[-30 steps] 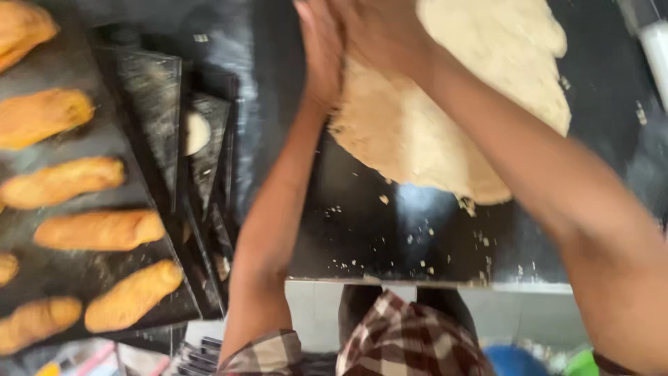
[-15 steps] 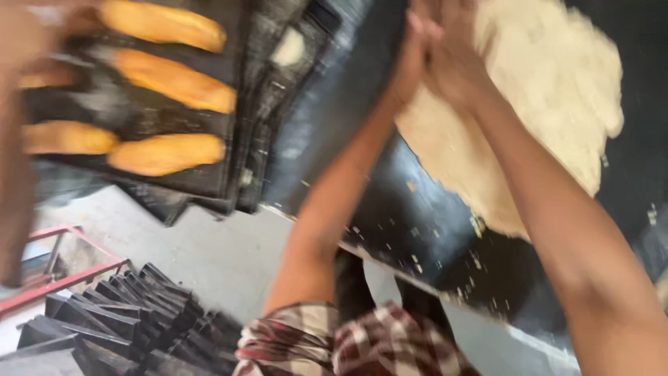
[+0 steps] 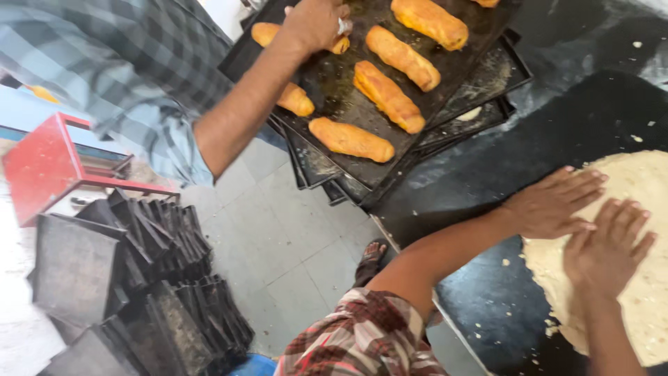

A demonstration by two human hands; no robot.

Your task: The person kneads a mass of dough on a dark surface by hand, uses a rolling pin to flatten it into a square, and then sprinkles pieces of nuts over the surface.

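Observation:
A wide flat sheet of pale dough (image 3: pixel 640 278) lies on a black worktop (image 3: pixel 487 167) at the right. My left hand (image 3: pixel 553 204) rests flat at the dough's left edge, fingers spread. My right hand (image 3: pixel 607 247) lies flat on the dough just beside it, fingers apart. Neither hand holds anything.
A co-worker's hand (image 3: pixel 313 21) in a checked sleeve reaches over a black baking tray (image 3: pixel 334 76) with several golden bread rolls (image 3: pixel 390 96). More trays are stacked under it. Dark baking tins (image 3: pixel 139 278) are piled on the tiled floor. A red stool (image 3: pixel 49 160) stands at left.
The view has swung left and down. My hands have dropped from raised and pressed together to lying flat on the dough. A co-worker's arm has come into view over the tray.

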